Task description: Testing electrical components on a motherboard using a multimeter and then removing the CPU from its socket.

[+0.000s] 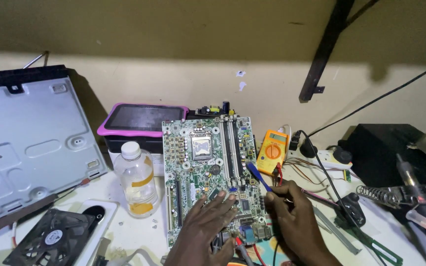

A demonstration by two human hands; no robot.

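Left hand (pixel 208 221) flat, ungripped, on green motherboard (pixel 208 162); right hand (pixel 292 212) pinches blue-handled probe (pixel 258 176) near yellow multimeter (pixel 272 151).

Bench clutter: clear plastic bottle (pixel 137 178) left of the board, pink-cased tablet (pixel 142 119) behind, orange multimeter (pixel 272 151) on the right, black fan (pixel 50 238) front-left, grey metal panel (pixel 25 143) leaning nearby.

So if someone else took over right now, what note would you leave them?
Left hand: flat on the motherboard, holding nothing.
Right hand: grips a blue tool, tip on the board by the memory slots.
Board lies flat on the white bench; its processor socket is bare.
Multimeter behind the right hand; bottle and fan to the left.
Can't tell what's finished.
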